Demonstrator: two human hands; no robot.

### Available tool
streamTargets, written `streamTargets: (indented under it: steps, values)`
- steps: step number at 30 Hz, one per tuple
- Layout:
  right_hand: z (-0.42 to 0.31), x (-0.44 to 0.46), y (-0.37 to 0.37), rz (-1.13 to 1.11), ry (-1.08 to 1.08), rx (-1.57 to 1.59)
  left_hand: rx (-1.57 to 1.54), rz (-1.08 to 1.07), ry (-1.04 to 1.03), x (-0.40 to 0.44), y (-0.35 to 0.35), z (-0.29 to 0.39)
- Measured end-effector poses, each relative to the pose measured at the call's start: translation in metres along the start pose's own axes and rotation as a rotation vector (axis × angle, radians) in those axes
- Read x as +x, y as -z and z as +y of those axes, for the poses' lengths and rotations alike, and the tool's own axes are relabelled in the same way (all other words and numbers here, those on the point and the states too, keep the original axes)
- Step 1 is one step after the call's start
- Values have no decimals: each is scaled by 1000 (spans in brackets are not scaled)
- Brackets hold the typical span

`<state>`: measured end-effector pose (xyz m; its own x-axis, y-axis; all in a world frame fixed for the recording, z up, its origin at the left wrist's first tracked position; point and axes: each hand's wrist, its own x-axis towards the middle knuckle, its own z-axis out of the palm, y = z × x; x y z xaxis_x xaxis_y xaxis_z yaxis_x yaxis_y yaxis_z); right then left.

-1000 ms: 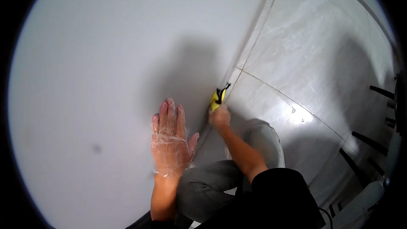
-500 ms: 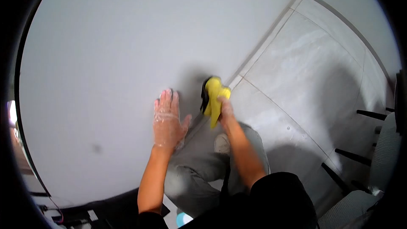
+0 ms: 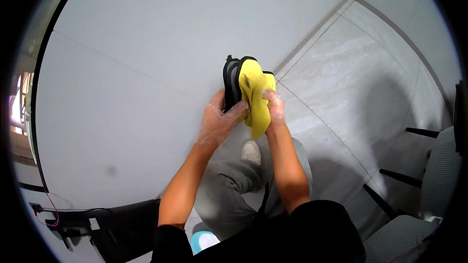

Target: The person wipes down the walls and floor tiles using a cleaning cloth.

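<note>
A folded yellow cloth (image 3: 257, 92) with black edging is held up in front of the pale wall. Its left side shows a grey layer framed in black; I cannot tell whether this is the cloth's other face. My left hand (image 3: 220, 119), in a clear thin plastic glove, grips that lower left side, thumb in front and fingers partly hidden behind. On the right, my right hand (image 3: 274, 107), also gloved, has its fingers closed round the cloth.
The pale wall (image 3: 122, 92) fills the left and meets the tiled floor (image 3: 336, 78). Grey chairs (image 3: 438, 180) with black legs stand at right. Low at left are a black panel (image 3: 126, 231) with cables and a blue-rimmed container (image 3: 197, 241). My shoe (image 3: 251, 152) is below the cloth.
My left hand has left the wall and moved right and up to take hold of the cloth. My right hand has raised the cloth slightly. The view has shifted a little.
</note>
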<state>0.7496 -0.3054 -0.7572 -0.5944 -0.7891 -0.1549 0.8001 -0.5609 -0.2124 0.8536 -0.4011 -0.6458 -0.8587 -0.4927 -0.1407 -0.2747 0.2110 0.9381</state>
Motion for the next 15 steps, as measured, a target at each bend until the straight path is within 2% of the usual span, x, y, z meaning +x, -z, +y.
streamTargets:
  steps: [5,8,15]
  values:
    - [-5,-13,-11,-40,35,27,-231,52,-133,-6,-11,-1]
    - [-7,-15,-10,31,42,28,-164,59,-144,-10,-9,2]
    - [-11,-28,-15,-34,71,54,-170,78,-187,-16,-13,5]
